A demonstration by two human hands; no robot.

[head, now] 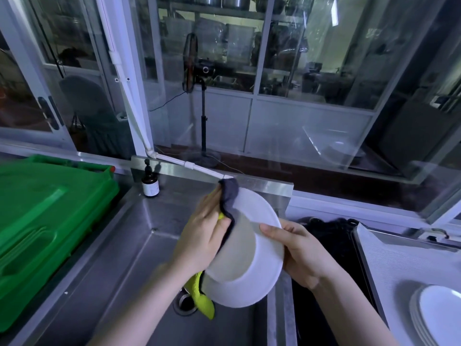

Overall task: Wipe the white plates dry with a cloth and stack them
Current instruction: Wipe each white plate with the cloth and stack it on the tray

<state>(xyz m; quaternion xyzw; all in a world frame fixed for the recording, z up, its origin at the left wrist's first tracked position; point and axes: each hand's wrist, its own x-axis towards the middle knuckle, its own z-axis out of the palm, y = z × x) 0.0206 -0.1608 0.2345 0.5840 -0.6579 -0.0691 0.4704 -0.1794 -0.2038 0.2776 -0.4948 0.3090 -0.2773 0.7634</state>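
Note:
I hold a white plate (252, 258) tilted on edge above the steel sink (119, 283). My right hand (299, 253) grips its right rim, thumb on the front face. My left hand (202, 233) presses a cloth (228, 196), grey on one side and yellow-green on the other, against the plate's left rim. The cloth wraps over the top edge, and its yellow tail hangs down below the plate. A stack of white plates (436, 318) sits on the counter at the lower right.
A green plastic crate (42, 221) lies to the left of the sink. A brown pump bottle (150, 183) stands at the sink's back edge. A dark basin (331, 245) lies right of the sink, beside a white mat (399, 265). Glass panels rise behind.

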